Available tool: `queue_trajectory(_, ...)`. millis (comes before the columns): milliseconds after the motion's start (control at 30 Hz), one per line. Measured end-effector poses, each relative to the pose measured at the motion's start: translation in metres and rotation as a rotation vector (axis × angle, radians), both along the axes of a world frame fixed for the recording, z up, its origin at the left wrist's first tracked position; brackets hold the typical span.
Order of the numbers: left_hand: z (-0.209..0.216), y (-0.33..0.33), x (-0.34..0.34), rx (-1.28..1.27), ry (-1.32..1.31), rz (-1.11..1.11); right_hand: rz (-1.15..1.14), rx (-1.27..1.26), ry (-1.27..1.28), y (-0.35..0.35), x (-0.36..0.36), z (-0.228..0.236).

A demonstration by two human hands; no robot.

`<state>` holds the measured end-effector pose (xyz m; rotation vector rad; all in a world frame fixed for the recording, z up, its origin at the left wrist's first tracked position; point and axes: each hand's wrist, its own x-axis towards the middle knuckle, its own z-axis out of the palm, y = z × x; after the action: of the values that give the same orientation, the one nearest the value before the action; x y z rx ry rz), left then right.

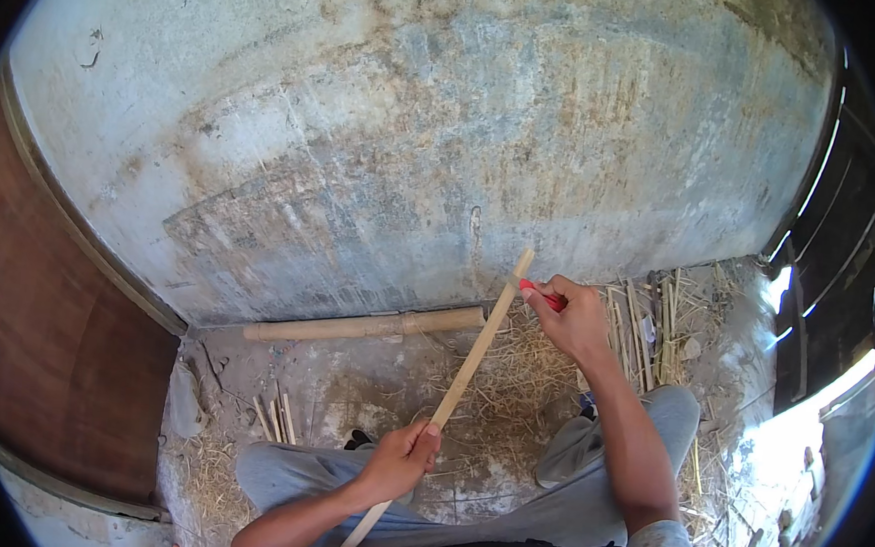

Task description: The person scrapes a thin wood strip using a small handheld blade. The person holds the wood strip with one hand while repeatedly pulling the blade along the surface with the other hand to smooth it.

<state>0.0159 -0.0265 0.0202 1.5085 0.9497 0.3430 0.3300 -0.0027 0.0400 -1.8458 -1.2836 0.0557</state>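
Note:
A long, pale bamboo strip [474,354] slants up and away from my lap toward the wall. My left hand [403,463] is closed round its lower part, with the near end running down past my left forearm. My right hand [571,318] is closed on a small red-handled tool [553,302], held against the strip close to its far end. The tool's working part is hidden, so its exact kind does not show.
A thick bamboo pole [364,327] lies along the foot of the stained wall [444,164]. Fine shavings [511,378] cover the floor between my knees. Split bamboo sticks [644,331] lie at the right, and a few short ones [275,419] at the left. A brown door [54,320] stands far left.

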Motion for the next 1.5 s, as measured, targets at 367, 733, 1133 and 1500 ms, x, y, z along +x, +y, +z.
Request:
queue_trajectory(367, -0.001, -0.006, 0.001, -0.094, 0.028, 0.036, -0.017, -0.077, -0.026, 0.018, 0.01, -0.023)
queue_trajectory(733, -0.002, 0.003, 0.0, -0.259, 0.138, 0.053, -0.099, -0.198, -0.056, 0.024, 0.011, -0.034)
queue_trajectory(1133, 0.004, 0.002, 0.007, -0.318, 0.138, 0.067, -0.047, -0.209, 0.027, 0.029, 0.019, -0.039)
queue_trajectory(1500, 0.007, 0.0, 0.012, -0.31, 0.118, 0.06, -0.074, -0.229, 0.026, 0.028, 0.02, -0.036)
